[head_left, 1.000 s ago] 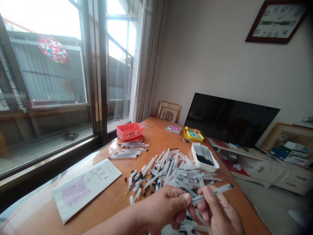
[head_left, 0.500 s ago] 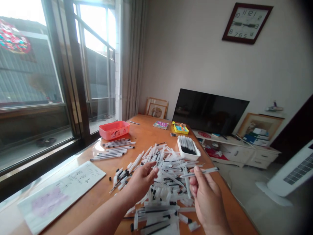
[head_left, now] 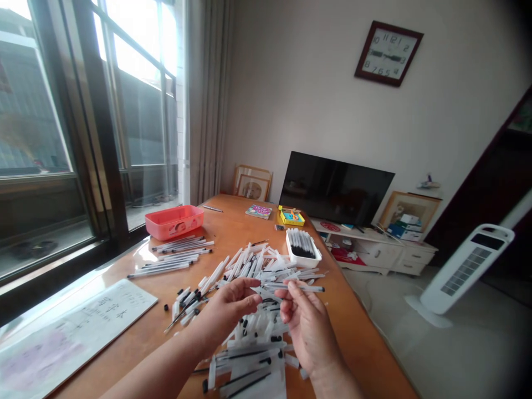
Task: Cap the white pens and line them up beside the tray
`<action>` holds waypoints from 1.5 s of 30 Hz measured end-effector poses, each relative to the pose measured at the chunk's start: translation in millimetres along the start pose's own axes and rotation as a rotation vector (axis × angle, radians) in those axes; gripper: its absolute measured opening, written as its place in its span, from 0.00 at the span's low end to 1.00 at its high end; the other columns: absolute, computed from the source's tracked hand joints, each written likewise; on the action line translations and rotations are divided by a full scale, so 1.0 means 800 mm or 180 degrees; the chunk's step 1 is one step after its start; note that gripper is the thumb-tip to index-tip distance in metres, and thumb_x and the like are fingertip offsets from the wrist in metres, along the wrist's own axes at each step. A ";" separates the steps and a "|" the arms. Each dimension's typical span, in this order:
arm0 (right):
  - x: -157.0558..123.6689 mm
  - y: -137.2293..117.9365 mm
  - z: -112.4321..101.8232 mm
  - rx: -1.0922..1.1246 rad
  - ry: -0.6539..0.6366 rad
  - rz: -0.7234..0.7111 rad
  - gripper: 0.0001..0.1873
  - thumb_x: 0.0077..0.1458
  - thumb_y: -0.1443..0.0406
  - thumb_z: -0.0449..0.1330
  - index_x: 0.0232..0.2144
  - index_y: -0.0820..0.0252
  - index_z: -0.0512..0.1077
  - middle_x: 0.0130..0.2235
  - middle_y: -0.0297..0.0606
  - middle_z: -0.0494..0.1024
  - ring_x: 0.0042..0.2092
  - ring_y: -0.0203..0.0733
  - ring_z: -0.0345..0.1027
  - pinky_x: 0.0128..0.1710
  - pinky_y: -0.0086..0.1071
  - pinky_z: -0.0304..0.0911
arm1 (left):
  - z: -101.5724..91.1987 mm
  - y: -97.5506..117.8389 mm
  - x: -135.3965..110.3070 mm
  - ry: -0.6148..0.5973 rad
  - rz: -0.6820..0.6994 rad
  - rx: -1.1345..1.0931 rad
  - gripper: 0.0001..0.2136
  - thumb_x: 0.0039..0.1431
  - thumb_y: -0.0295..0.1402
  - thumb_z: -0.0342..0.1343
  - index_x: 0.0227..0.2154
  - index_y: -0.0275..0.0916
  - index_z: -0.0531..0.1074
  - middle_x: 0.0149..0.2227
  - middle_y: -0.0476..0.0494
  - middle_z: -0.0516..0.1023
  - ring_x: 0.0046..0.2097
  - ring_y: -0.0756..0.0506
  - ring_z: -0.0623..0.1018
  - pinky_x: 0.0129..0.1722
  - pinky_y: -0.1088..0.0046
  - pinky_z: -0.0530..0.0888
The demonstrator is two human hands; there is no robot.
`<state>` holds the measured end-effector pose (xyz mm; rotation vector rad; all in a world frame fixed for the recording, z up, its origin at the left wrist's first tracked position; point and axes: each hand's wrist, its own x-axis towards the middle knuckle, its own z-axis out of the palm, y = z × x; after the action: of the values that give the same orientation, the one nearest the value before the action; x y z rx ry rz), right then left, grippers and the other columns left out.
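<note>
My right hand [head_left: 310, 324] is closed, pinching a clear ballpoint pen [head_left: 312, 288] with a black end that points right. The pen lies nearly level above the pile, its other end towards my left hand [head_left: 230, 307]. The left thumb and fingertips are curled together at that end; what is between them, if anything, is too small to make out. Beneath both hands spreads a heap of loose pen parts [head_left: 253, 263]: clear barrels, white caps, black plugs and dark refills.
Rows of pens [head_left: 177, 256] lie left of the heap, near a red plastic box [head_left: 174, 223]. A white tray [head_left: 318, 257] of upright-packed pens stands at the right. A writing book [head_left: 83, 332] lies front left. A booklet [head_left: 258, 211] and yellow box [head_left: 291, 217] sit farther back.
The camera view has turned to the right. My right hand has brought the pen leftwards, closer to my left hand, and the fingertips of both hands are now nearer together.
</note>
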<state>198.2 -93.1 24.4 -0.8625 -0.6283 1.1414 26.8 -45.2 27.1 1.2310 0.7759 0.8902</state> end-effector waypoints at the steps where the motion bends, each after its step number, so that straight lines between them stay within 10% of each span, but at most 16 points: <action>1: -0.001 0.002 0.002 0.0053 -0.0051 0.0049 0.18 0.53 0.55 0.69 0.40 0.63 0.74 0.34 0.41 0.80 0.28 0.32 0.66 0.25 0.23 0.59 | 0.002 -0.001 -0.002 -0.0058 0.0000 -0.0074 0.24 0.53 0.41 0.66 0.50 0.36 0.72 0.36 0.45 0.77 0.39 0.47 0.74 0.43 0.69 0.68; 9: -0.005 0.012 0.009 0.0097 -0.0363 0.0292 0.19 0.54 0.55 0.69 0.40 0.63 0.74 0.32 0.38 0.78 0.27 0.30 0.64 0.25 0.22 0.57 | 0.008 0.006 -0.004 0.0058 0.0191 -0.0146 0.14 0.55 0.43 0.64 0.35 0.37 0.75 0.32 0.47 0.75 0.33 0.49 0.70 0.37 0.73 0.66; 15: 0.013 0.000 -0.002 0.0226 0.0152 -0.0352 0.19 0.54 0.52 0.67 0.37 0.61 0.73 0.28 0.34 0.76 0.25 0.29 0.61 0.23 0.22 0.57 | 0.003 0.011 -0.001 0.0328 0.0223 -0.0305 0.13 0.51 0.41 0.68 0.31 0.37 0.76 0.28 0.49 0.74 0.29 0.51 0.69 0.32 0.76 0.67; 28: 0.026 0.041 0.013 0.0101 -0.0141 0.0119 0.33 0.38 0.43 0.73 0.33 0.63 0.71 0.28 0.40 0.80 0.22 0.33 0.69 0.19 0.23 0.62 | 0.007 0.016 -0.001 0.0616 -0.0146 -0.1456 0.16 0.52 0.28 0.67 0.44 0.36 0.77 0.36 0.43 0.79 0.36 0.46 0.80 0.40 0.72 0.79; 38: 0.018 0.048 0.012 -0.1185 -0.0228 0.0148 0.36 0.49 0.32 0.55 0.24 0.59 0.67 0.13 0.27 0.63 0.12 0.27 0.45 0.11 0.22 0.35 | 0.003 0.015 0.001 0.0649 -0.0155 -0.1383 0.16 0.46 0.32 0.71 0.40 0.35 0.79 0.35 0.42 0.80 0.36 0.46 0.80 0.40 0.74 0.79; 45: 0.018 0.055 0.014 -0.1684 -0.0006 -0.0362 0.35 0.53 0.33 0.51 0.22 0.57 0.65 0.15 0.27 0.59 0.17 0.31 0.48 0.17 0.26 0.43 | 0.007 0.015 -0.003 0.0561 -0.0157 -0.1339 0.14 0.49 0.29 0.70 0.40 0.34 0.78 0.35 0.42 0.80 0.39 0.45 0.81 0.44 0.72 0.79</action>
<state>171.3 -69.5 -6.9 -1.2546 -0.9919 0.8818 28.8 -48.3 40.3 0.7685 0.7091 1.0676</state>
